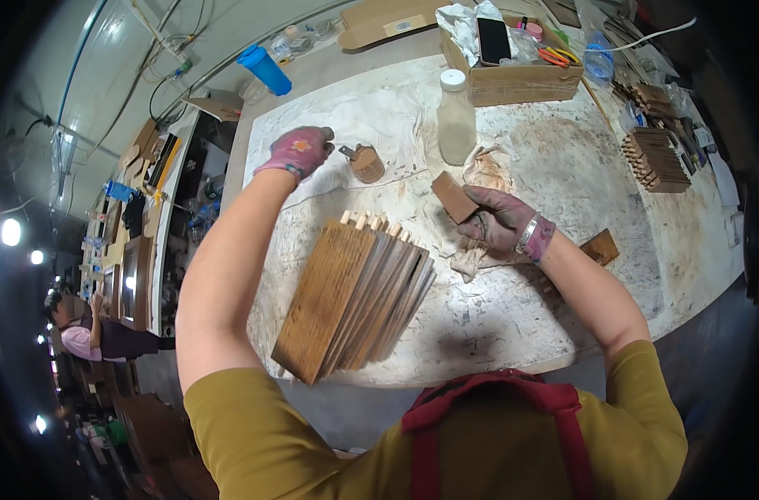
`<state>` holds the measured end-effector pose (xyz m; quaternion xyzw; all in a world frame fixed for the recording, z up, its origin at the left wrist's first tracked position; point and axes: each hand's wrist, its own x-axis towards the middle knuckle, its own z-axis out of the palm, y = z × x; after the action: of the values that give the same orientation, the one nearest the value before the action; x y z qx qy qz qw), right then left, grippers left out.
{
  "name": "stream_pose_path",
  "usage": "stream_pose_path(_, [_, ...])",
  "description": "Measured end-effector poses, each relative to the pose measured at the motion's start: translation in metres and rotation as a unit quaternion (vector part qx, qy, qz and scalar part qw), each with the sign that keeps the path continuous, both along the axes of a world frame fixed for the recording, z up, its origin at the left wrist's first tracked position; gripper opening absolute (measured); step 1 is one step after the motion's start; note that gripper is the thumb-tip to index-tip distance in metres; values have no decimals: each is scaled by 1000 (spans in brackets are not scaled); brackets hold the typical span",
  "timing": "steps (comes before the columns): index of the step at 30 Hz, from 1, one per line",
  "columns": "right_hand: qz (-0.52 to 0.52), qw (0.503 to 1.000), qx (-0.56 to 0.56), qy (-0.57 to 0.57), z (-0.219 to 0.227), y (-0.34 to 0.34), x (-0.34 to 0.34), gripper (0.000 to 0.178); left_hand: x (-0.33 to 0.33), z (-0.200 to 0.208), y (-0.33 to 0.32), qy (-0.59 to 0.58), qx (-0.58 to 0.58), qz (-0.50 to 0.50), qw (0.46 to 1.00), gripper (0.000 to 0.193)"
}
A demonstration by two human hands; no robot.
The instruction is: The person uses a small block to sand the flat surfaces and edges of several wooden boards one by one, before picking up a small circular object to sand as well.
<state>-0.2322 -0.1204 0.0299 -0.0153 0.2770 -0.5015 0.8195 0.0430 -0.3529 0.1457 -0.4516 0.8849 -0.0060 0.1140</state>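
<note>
My right hand (500,218), in a stained pink-purple glove, grips a small flat brown block (454,197) between thumb and fingers above the table. Over the far left of the table is my left hand (300,152), in a pink glove with a flower pattern. Its fingers are slightly bent and apart, and nothing shows in them. Just right of it stands a small container of brown paste (367,166) with a flat metal blade sticking out. Nearer me leans a row of brown wooden boards (329,304) with pale dowels at their far ends. A stained cloth (489,169) lies beyond my right hand.
A capped bottle of cloudy liquid (456,125) stands mid-table. Behind it, a cardboard box (525,86) holds a phone and orange-handled pliers. Several dowelled wooden pieces (656,160) are stacked at the right. A small brown piece (600,247) lies by my right forearm. Another person (84,333) is far left.
</note>
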Motion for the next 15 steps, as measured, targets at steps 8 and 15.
stream_pose_path(8, [28,999,-46,3,-16,-50,13,35,-1,-70,-42,-29,1,48,998,37])
stream_pose_path(15, [87,968,-178,155,-17,-83,12,45,-15,-74,-20,44,7,56,997,30])
